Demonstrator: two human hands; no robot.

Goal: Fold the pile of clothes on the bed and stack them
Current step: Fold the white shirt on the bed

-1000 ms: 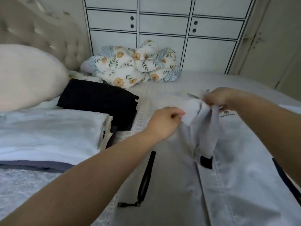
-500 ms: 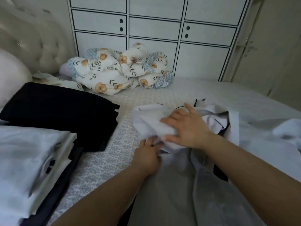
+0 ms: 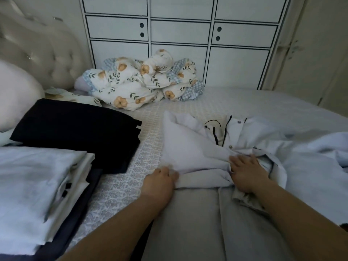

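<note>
pale jacket (image 3: 190,153) under both hands shows no readable writing.

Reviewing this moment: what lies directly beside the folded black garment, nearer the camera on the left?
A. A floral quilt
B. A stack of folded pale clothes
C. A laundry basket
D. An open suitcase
B: a stack of folded pale clothes sits against the near edge of the folded black garment.

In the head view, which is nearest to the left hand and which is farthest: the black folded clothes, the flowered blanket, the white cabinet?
From the left hand:
1. Black folded clothes, just to its left on the bed, nearest.
2. Flowered blanket, bunched at the far edge of the bed.
3. White cabinet, behind the blanket against the wall, farthest.
</note>
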